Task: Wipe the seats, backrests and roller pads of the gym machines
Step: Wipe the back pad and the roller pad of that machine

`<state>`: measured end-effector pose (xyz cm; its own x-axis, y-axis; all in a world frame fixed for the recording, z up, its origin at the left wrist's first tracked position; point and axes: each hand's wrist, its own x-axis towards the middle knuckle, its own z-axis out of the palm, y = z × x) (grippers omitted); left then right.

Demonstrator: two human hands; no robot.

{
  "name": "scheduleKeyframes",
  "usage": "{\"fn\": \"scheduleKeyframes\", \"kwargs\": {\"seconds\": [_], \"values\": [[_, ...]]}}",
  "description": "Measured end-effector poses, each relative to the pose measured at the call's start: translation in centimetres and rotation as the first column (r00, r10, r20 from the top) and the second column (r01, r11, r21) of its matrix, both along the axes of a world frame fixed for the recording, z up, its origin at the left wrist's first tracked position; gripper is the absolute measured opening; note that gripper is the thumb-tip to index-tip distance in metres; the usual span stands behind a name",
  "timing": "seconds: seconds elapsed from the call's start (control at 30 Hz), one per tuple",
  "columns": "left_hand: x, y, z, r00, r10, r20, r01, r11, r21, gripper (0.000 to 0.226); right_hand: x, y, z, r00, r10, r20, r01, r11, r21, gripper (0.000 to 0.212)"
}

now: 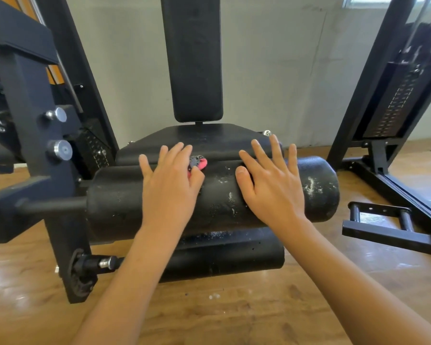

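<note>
Two hands lay on the upper roller pad (213, 195), fingers (271, 155) spread wide. The left hand (169, 185) pressed flat on a small pink and dark cloth (199, 163), pinning rather than gripping it, with only a corner showing past the index finger. The right hand (271, 185) rested open and empty, just beside, seemingly steadying the pad. That pad sat across the front of the seat (204, 138), with a lower roller pad (224, 255) beneath it and the backrest (194, 58) upright behind. Judging by the white flecks and scuffs across the upper pad, thickest toward its right end, wiping there looked unfinished. Whether the seat, backrest and lower pad were wiped could not be told.
</note>
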<state>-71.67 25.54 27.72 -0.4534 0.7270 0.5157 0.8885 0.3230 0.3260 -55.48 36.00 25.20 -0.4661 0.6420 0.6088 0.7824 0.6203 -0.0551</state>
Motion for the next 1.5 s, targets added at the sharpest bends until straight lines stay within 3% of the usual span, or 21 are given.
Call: {"fn": "scheduleKeyframes", "kwargs": {"seconds": [0.17,0.43,0.7,1.07,1.27,1.5], "values": [[0.2,0.2,0.2,0.998,0.058,-0.013,-0.058,0.998,-0.005,0.051,-0.1,0.2,-0.2,1.0,0.0,-0.007,0.0,1.0,-0.001,0.058],[1.8,1.3,0.1,1.0,-0.012,-0.02,0.012,1.0,-0.012,0.051,-0.2,0.3,-0.2,1.0,-0.004,-0.008,0.004,1.0,0.019,0.058],[0.1,0.3,0.5,0.996,0.086,0.008,-0.086,0.996,0.001,0.05,-0.1,0.4,-0.4,1.0,-0.002,-0.02,0.002,0.999,0.033,0.057],[2.5,1.1,-0.4,1.0,-0.01,-0.017,0.01,1.0,0.017,0.054,-0.2,0.3,-0.2,1.0,-0.012,-0.004,0.012,1.0,0.019,0.06],[3.7,1.9,-0.4,0.999,-0.019,0.04,0.017,0.998,0.053,0.053,-0.1,0.3,0.0,1.0,0.005,-0.007,-0.006,1.0,-0.017,0.063],[3.4,1.6,0.4,0.973,-0.139,0.184,0.15,0.988,-0.046,0.054,0.0,0.4,-0.1,0.999,0.023,-0.025,-0.023,0.999,-0.024,0.066]]}}
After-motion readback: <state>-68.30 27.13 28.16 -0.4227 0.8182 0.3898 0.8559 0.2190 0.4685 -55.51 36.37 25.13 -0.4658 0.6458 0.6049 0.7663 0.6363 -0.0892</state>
